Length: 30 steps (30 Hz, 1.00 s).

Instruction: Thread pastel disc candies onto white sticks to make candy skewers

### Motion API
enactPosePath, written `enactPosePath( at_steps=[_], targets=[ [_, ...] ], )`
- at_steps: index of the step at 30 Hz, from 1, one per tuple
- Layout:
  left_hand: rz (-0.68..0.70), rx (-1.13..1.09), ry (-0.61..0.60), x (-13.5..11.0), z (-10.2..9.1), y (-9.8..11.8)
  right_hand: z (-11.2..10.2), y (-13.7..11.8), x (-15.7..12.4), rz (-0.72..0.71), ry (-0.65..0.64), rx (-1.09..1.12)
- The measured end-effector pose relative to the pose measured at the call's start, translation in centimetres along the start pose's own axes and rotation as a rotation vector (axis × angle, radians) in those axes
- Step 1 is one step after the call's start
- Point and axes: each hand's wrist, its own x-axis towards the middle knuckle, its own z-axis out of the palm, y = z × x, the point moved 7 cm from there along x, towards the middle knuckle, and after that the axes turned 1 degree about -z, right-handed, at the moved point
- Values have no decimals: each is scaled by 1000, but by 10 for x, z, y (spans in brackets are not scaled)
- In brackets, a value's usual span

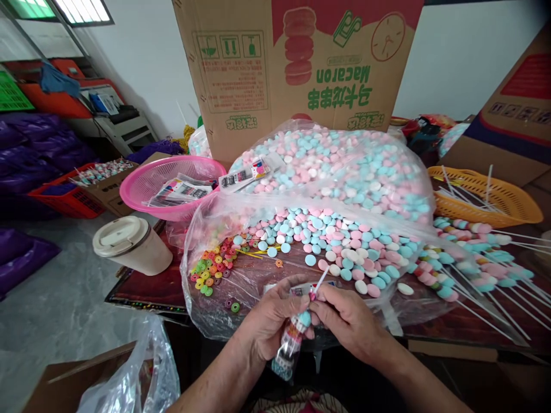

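My left hand [282, 310] is closed round a candy skewer [291, 339] in a clear printed wrapper, its packed end pointing down toward me. The white stick [322, 279] pokes out at the top between both hands. Pinched at the neck of the wrapper, by a pink tie [313, 296], are the fingers of my right hand [344, 315]. Just beyond the hands lie loose pink, blue and white candies [340, 252] on a large clear plastic bag [253, 284]. Ring-shaped gummies [214, 263] are heaped to the left, with yellow twist ties [262, 251] beside them.
A pink basket [133, 192] holds flat wrappers. Near it stands a lidded cup [146, 252]. On the right are unwrapped candy skewers [486, 264] and an orange basket [520, 201] with sticks. A tall carton [241, 86] rises behind; an open box with plastic [142, 367] sits lower left.
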Motion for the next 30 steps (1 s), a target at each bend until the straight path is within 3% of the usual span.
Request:
enactPosePath(
  at_steps=[3, 6, 7, 9, 11, 13, 15, 17, 19, 21, 23, 26, 28, 30],
  targets=[
    [310, 244, 253, -7, -7, 17, -7, -4, -5, -142, 269, -352],
    [620, 589, 490, -27, -1, 35, -24, -14, -12, -225, 477, -636],
    [606, 636, 507, -29, 2, 35, -33, -16, -15, -210, 542, -678],
    [353, 567, 378, -20, 6, 25, -42, -23, -21, -207, 603, -676],
    [112, 338, 146, -15, 18, 18, -36, -29, -25, -262, 494, -545],
    [127, 121, -12, -19, 29, 34, -22, -23, -25, -222, 286, -287],
    [184, 99, -132, -27, 37, 50, -18, -4, -25, 12, 227, 21],
    [101, 317, -200, -32, 41, 44, -21, 17, -30, 270, 309, 281],
    [100, 632, -141, -33, 39, 35, -19, 21, -32, 372, 335, 442],
    [200, 847, -38, -30, 39, 29, -7, 12, -30, 346, 258, 556],
    [286, 925, -2, -27, 44, 23, 8, 7, -28, 367, 201, 716],
    [369, 956, 71, -22, 43, 19, 24, 15, -29, 521, 147, 914],
    [441, 950, 176, -21, 36, 24, 22, 17, -29, 541, 59, 800],
    [502, 945, 291, -18, 27, 27, -1, 17, -31, 468, 161, 492]
  ],
)
